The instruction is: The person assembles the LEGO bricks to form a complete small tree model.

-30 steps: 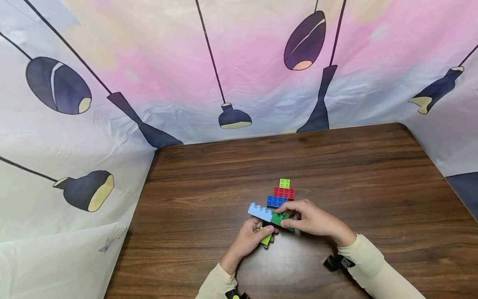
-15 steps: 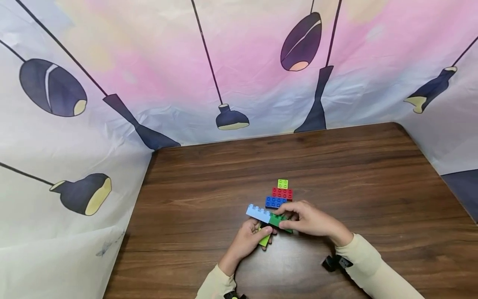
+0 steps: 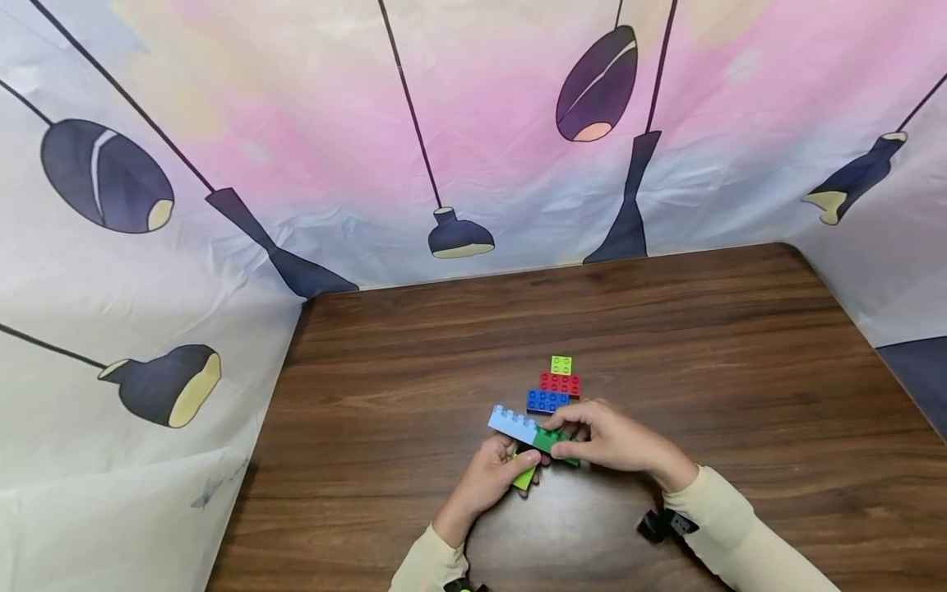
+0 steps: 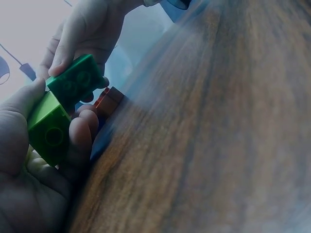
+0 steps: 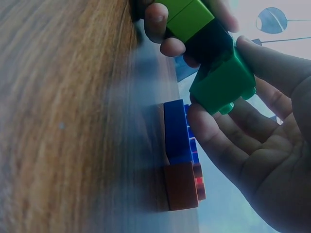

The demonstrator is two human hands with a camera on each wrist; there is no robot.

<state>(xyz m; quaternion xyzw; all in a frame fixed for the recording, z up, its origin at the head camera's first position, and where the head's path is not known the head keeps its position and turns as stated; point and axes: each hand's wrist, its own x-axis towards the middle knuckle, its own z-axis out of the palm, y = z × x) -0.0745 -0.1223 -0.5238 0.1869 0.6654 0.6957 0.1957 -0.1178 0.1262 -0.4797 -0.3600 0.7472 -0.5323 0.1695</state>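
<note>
My left hand (image 3: 488,477) grips a lime green toy building brick (image 3: 523,479) between thumb and fingers. Thumb and fingertips of my right hand (image 3: 614,440) pinch a dark green brick (image 5: 223,82). A light blue brick (image 3: 513,423) lies end to end with the dark green one, studs up, tilted above the table. In the right wrist view a dark part (image 5: 210,41) sits between the lime and dark green bricks; whether they are joined there, I cannot tell. Both hands are close together, the left one lower.
Beyond the hands, a blue brick (image 3: 547,401), a red brick (image 3: 560,384) and a small lime brick (image 3: 561,365) sit in a stepped row on the brown wooden table (image 3: 385,370). A printed curtain (image 3: 318,148) rises behind the table's back edge.
The hands keep their hold and stay almost in place. My right hand has dipped very slightly with the dark green brick. The head view has shifted a little.
</note>
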